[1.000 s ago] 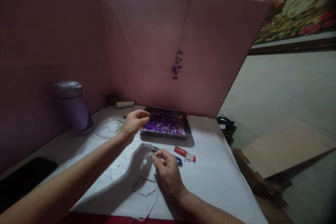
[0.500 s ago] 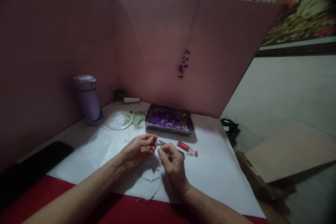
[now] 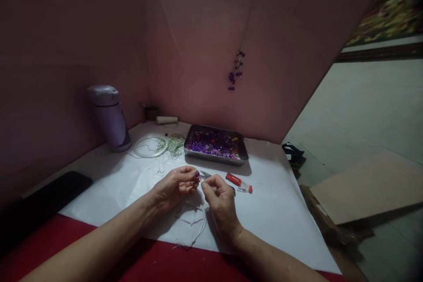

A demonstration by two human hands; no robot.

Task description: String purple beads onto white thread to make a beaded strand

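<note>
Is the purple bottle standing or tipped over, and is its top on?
Upright, top on: the purple bottle stands on its base, with the lid seated over the body.

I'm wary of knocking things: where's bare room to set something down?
White sheet is bare right of the red plastic case and between the flat black object and left forearm. Crowded by the right hand: metal scissors, white cords.

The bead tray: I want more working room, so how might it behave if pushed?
The metal-looking tray seems stiff and would probably slide flat. Its loose beads may roll about, though the raised sides should contain most.
</note>
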